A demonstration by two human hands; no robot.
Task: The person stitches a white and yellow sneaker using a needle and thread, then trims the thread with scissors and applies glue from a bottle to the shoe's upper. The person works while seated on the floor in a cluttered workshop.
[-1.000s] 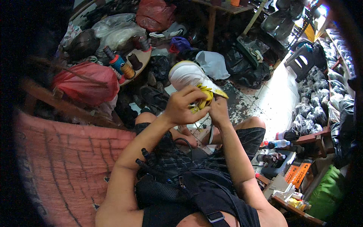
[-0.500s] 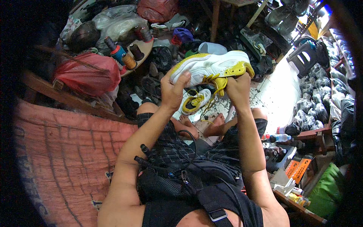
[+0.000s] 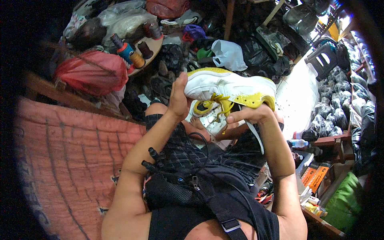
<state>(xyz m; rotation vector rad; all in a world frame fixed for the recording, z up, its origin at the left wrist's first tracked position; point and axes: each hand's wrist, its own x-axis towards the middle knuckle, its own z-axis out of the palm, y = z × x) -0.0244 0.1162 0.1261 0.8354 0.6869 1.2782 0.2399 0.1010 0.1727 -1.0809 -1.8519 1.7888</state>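
A white and yellow sneaker [image 3: 232, 84] is held on its side in front of me, with its yellow laces loose and hanging. My left hand [image 3: 179, 98] grips it at the toe end, palm against the sole edge and tip. At the heel end, my right hand [image 3: 256, 114] holds the collar, thumb stretched out below the opening; its other fingers are partly hidden. From beneath that hand hangs a thin white strip [image 3: 256, 138], seen nearly edge-on; I cannot tell what it is. Behind the held sneaker, a second white and yellow sneaker [image 3: 203, 107] shows in part on the tiled floor.
Thread spools [image 3: 137, 60] stand on a round board at left, beside a red plastic bag [image 3: 94, 73]. A white plastic bag [image 3: 228, 55] lies beyond the sneaker. Bagged dark goods [image 3: 334, 96] line the right. An orange woven mat [image 3: 76, 164] spreads at my left.
The sneaker has shifted slightly right and down. My right hand has turned from reaching into the opening to thumb-out beneath it, and the white strip now hangs there.
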